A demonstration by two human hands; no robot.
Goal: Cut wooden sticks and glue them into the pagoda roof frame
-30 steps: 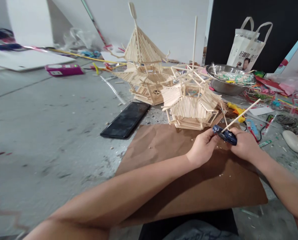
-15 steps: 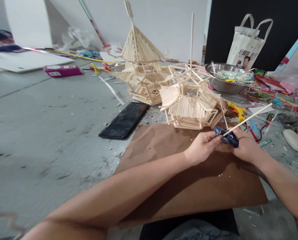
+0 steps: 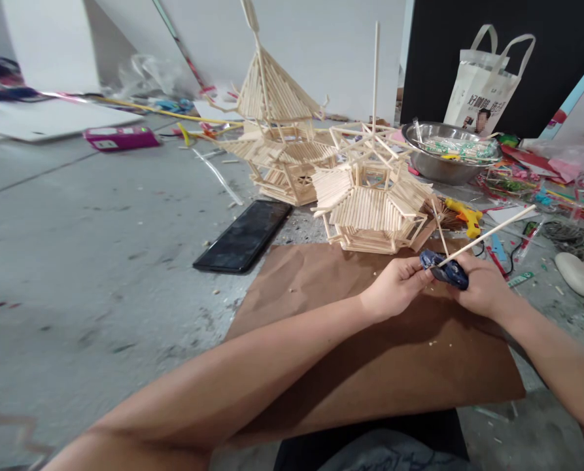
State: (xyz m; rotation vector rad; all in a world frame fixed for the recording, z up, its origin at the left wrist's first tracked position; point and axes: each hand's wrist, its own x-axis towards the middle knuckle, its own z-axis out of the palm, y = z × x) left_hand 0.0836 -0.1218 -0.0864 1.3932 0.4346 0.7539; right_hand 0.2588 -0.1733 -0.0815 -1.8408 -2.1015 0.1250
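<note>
Over the brown cardboard (image 3: 321,314), my left hand (image 3: 394,291) is closed, thumb and fingers pinching the lower end of a thin wooden stick (image 3: 492,232) against a dark blue hand tool (image 3: 452,273). My right hand (image 3: 485,288) is wrapped round that tool; its exact kind is hard to make out. The stick slants up to the right, past the right hand. Another thin stick (image 3: 439,226) rises behind the tool. Just beyond the hands stands a many-sided stick pavilion model (image 3: 365,209), with one tall upright stick (image 3: 376,78) above it.
A taller pavilion with a pointed roof (image 3: 276,88) stands behind. A black phone (image 3: 245,235) lies left of the cardboard. To the right are a yellow glue gun (image 3: 468,218), a metal bowl (image 3: 448,171) of wrapped items, a white stone-like object (image 3: 576,275) and scattered craft scraps.
Both hands stay nearly in place, with the stick and the blue tool still held together. The view has shifted very slightly.
</note>
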